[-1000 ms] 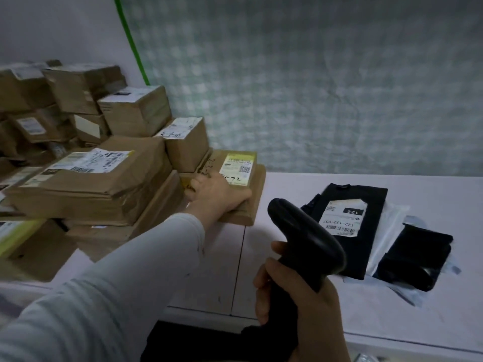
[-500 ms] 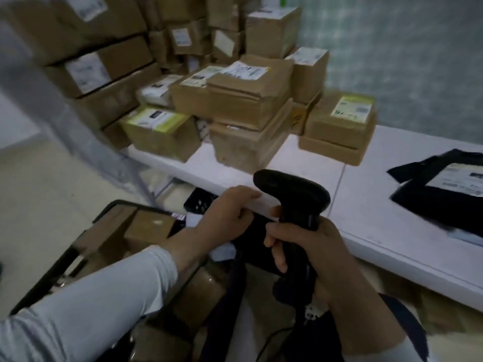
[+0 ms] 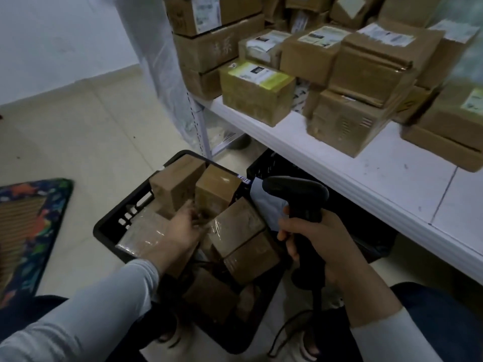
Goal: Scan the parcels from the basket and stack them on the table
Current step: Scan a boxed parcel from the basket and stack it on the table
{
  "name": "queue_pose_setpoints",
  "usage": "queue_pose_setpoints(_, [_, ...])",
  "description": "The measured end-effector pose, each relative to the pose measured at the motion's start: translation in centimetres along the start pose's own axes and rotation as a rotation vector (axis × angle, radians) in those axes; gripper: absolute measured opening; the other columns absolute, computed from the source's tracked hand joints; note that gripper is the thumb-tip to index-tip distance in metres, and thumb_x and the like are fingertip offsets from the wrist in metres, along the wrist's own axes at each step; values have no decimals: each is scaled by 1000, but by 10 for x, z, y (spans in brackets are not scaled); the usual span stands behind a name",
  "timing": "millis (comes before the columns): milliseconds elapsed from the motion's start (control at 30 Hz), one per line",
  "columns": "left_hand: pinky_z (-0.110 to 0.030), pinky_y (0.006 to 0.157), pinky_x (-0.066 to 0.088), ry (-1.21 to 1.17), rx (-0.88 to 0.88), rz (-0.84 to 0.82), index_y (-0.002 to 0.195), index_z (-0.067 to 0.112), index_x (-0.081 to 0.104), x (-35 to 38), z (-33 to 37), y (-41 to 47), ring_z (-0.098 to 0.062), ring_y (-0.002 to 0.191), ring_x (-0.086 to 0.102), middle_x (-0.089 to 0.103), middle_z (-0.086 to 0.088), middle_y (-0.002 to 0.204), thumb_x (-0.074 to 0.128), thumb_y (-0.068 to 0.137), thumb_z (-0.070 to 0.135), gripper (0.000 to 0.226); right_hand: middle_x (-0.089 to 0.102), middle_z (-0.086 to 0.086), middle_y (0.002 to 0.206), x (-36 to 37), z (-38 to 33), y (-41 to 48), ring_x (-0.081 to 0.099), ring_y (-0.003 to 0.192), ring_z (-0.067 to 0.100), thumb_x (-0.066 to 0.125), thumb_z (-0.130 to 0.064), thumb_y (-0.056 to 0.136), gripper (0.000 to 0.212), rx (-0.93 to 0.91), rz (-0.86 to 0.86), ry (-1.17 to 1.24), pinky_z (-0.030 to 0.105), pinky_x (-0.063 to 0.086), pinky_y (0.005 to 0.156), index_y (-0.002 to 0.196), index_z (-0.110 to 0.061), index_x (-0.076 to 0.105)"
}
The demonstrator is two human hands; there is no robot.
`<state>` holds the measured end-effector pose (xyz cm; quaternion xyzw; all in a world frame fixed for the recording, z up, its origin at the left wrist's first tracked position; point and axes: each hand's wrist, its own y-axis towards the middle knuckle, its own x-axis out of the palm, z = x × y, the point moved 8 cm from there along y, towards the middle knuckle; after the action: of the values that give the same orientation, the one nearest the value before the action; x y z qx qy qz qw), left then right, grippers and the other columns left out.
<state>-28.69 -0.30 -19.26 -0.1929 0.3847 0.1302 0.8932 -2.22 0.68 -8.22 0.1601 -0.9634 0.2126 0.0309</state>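
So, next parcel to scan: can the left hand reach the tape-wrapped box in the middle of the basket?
Probably yes. The left hand is over the basket right beside the tape-wrapped box, which lies on top with nothing over it.

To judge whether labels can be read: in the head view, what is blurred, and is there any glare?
Head view: left hand blurred at its fingertips, over the basket; boxes at the table's right end smeared; tape on one parcel shows glare; scanner sharp; light dim.
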Motion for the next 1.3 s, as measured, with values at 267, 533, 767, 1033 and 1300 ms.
queue_pose_setpoints(267, [-53, 111, 21, 555, -59, -163, 147, 4, -17, 104, 4, 23, -34, 144, 7, 3, -17, 154, 79, 61, 58, 140, 63, 14, 63, 8, 12, 20, 50, 42, 20, 66, -3, 83, 16, 56, 25, -9, 29, 39, 45, 97, -2, 60])
queue_pose_setpoints(533, [-48, 106, 33, 444, -50, -174, 149, 8, -7, 93, 9, 28, -35, 139, 21, 17, -16, 149, 83, 62, 45, 131, 61, 16, 61, -2, 15, 31, 49, 40, 19, 65, -1, 82, 18, 72, 56, 50, 26, 38, 41, 99, 0, 61])
queue_pose_setpoints(767, [-34, 93, 51, -468, -149, -258, 138, 13, 42, 8, 20, -5, -19, 112, 57, 56, -4, 124, 87, 63, 31, 90, 60, 14, 59, -4, 1, 20, 47, 38, 18, 65, -1, 81, 18, 39, 59, 154, 23, 37, 37, 98, 1, 60])
queue_pose_setpoints(1033, [-63, 91, 46, -1361, -242, -657, 130, 13, 50, -13, 36, -47, -42, 114, 58, 59, -23, 127, 95, 38, 32, 104, 62, 14, 61, 9, -6, -3, 49, 40, 20, 66, -2, 83, 21, -9, 34, 132, 27, 40, 40, 103, 3, 61])
queue_pose_setpoints(1300, [-63, 96, 40, -1473, -95, -821, 126, 11, 61, -13, 54, -62, -48, 124, 46, 48, -27, 137, 86, 56, 42, 81, 64, 15, 62, 15, -13, -23, 49, 39, 20, 65, -1, 83, 14, -50, 9, 94, 27, 40, 43, 97, 1, 61])
